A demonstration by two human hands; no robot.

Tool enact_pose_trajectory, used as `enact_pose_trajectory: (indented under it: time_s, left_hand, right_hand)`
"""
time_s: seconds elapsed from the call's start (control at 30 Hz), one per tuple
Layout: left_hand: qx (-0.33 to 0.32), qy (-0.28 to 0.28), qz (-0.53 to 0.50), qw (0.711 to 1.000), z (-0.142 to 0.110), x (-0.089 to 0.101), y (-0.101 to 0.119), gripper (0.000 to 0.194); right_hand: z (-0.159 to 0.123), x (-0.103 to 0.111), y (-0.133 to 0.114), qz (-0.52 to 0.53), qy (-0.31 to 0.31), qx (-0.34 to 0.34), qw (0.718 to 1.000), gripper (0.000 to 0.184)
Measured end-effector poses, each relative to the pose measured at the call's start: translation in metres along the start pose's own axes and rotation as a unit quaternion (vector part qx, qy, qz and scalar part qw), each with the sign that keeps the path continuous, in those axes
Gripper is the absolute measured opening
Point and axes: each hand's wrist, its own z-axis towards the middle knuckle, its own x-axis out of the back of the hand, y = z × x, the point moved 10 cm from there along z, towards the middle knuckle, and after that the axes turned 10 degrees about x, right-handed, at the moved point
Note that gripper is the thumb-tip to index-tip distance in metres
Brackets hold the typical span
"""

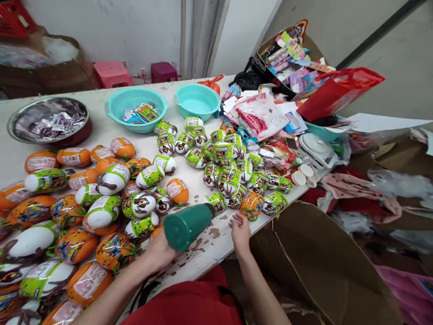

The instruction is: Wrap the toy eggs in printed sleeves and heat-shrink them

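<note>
My left hand (pixel 158 250) is closed around the grip of a green heat gun (pixel 187 225), whose round back end faces the camera and whose nozzle points toward a green wrapped egg (pixel 215 201). My right hand (pixel 239 228) rests open on the table edge, fingers stretched toward an orange wrapped egg (pixel 251 205). Many egg-shaped toys in green and white or orange wrapping cover the white table (pixel 203 250).
Two teal basins (pixel 135 108) (pixel 197 100) stand at the back, one with small packets. A metal bowl (pixel 49 121) of wrappers sits far left. Packets, a red bag (pixel 338 90) and a cardboard box (pixel 287 54) crowd the right. An open carton (pixel 321 262) stands below the table edge.
</note>
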Motion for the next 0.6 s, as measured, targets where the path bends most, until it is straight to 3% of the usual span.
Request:
enact_pose_trajectory:
  time_s: [0.1,0.23,0.37,0.47,0.53,0.6]
  left_hand:
    - [-0.019,0.000,0.041,0.999,0.022,-0.019,0.006,0.017]
    - [-0.005,0.020,0.055,0.998,0.037,-0.009,0.002,0.009]
    - [0.024,0.038,0.053,0.998,0.034,0.011,0.001,0.008]
    - [0.075,0.051,0.025,0.996,0.028,0.022,-0.014,0.014]
    - [0.079,0.066,-0.003,0.995,0.023,0.029,-0.024,0.015]
    - [0.073,0.087,-0.021,0.993,0.018,0.039,-0.032,0.019]
  right_hand:
    - [-0.019,-0.002,0.028,0.028,0.031,-0.045,0.998,0.038]
    - [-0.033,-0.019,0.034,0.048,0.035,-0.086,0.994,0.049]
    - [-0.025,-0.056,0.011,0.008,0.027,-0.092,0.995,0.058]
    - [-0.013,-0.079,-0.012,-0.070,0.061,-0.095,0.991,0.061]
    - [-0.008,-0.088,-0.022,-0.111,0.093,-0.111,0.983,0.073]
    - [-0.003,-0.099,-0.036,-0.141,0.083,-0.088,0.983,0.082]
